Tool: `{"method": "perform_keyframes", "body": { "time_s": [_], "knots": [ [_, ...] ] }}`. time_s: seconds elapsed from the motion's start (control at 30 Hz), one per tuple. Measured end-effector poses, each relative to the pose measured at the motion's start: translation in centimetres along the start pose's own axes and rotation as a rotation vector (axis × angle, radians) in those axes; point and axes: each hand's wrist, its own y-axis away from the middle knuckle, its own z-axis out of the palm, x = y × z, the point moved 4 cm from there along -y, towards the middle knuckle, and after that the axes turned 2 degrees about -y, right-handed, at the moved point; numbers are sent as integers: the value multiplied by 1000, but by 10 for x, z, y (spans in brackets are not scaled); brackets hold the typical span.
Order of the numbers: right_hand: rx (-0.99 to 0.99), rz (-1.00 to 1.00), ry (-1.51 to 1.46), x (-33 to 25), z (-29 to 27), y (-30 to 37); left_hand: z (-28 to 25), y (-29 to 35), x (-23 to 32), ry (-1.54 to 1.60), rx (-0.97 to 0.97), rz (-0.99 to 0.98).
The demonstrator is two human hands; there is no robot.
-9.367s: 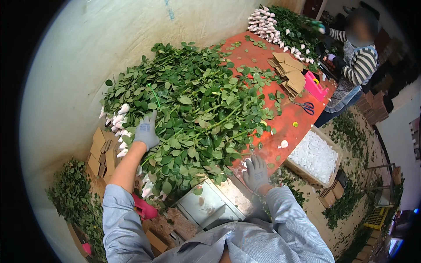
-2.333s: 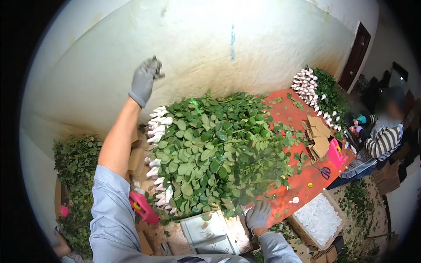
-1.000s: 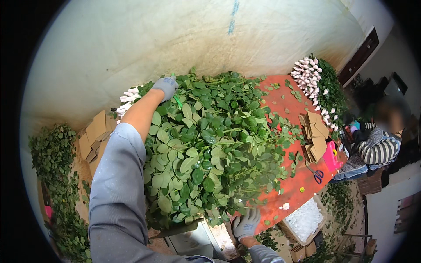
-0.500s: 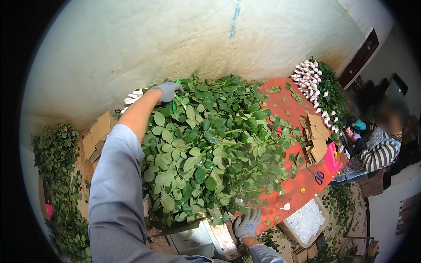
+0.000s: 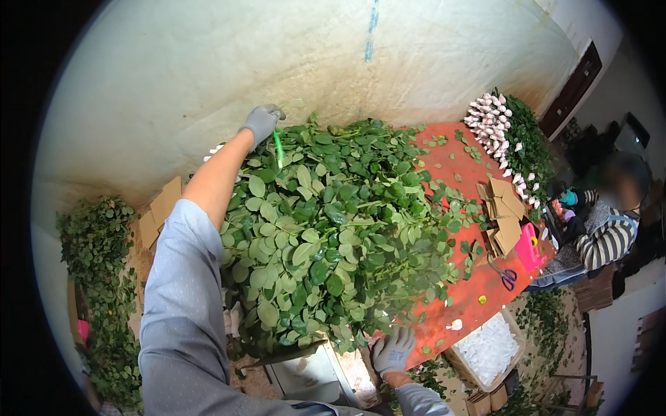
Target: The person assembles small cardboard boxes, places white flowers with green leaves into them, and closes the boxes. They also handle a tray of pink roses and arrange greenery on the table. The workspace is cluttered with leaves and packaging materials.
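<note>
A big heap of leafy green rose stems (image 5: 333,229) covers the left and middle of the red table (image 5: 444,163). Over its far left edge, by the wall, my left hand (image 5: 262,125), in a grey glove, is closed on a bright green plastic strip (image 5: 279,150). The strip hangs down onto the leaves, and another thin length sticks out to the right of my fingers. My gloved right hand (image 5: 394,352) rests flat at the table's near edge with fingers stretched out, holding nothing.
Wrapped pale rosebuds (image 5: 489,121) lie at the back right. Folded cardboard (image 5: 501,211), blue-handled scissors (image 5: 508,279) and a pink plastic thing (image 5: 529,247) lie on the right side. A bin of white pieces (image 5: 489,347) stands below. A co-worker (image 5: 603,239) is at the far right.
My left hand has risen slightly away from the leaves toward the wall, drawing the green strip up with it. My right hand stays at the table edge.
</note>
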Motion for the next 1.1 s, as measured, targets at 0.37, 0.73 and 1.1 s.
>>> {"method": "perform_keyframes", "body": {
  "time_s": [0.37,0.73,1.1],
  "knots": [
    [24,-54,-54,-10,-8,3,-231,74,84,787,216,256],
    [138,41,-503,-20,-22,-13,-152,387,287,378,-327,73],
    [-131,-399,-777,-58,-181,49,105,567,302,314,-1144,568]
  ]
}}
